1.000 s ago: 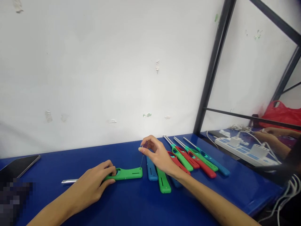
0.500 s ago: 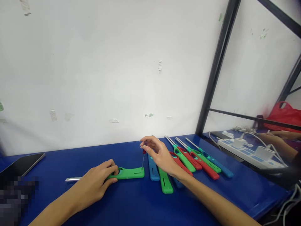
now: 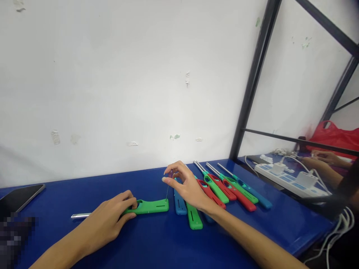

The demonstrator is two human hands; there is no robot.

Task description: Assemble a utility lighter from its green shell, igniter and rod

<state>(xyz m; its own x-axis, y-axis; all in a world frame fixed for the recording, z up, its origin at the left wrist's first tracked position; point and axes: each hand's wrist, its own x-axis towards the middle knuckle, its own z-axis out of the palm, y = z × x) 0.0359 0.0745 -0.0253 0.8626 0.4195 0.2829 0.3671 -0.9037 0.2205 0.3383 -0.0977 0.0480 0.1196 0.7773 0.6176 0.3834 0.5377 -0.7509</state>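
A green gas lighter (image 3: pixel 153 206) lies flat on the blue table, its metal nozzle pointing left. My left hand (image 3: pixel 116 213) is closed around its trigger end and presses it to the table. In my right hand (image 3: pixel 185 185) is a screwdriver (image 3: pixel 167 191), pinched by its dark reddish handle, with the thin shaft nearly upright. The tip meets the butt end of the green lighter, by a small screw hole. Just right of it, a blue lighter (image 3: pixel 180 203) and another green lighter (image 3: pixel 194 218) lie partly under my right hand.
Several red, green and blue lighters (image 3: pixel 238 192) lie fanned out to the right. A phone (image 3: pixel 21 200) rests at the left. Beyond the black metal frame (image 3: pixel 249 93) are a white power strip (image 3: pixel 290 181), cables, a red bag (image 3: pixel 336 136) and another person's hand (image 3: pixel 327 157).
The whole view has shifted slightly, so things sit a little further left. My right hand's fingers have turned a little around the screwdriver handle. The lighter stays held in place.
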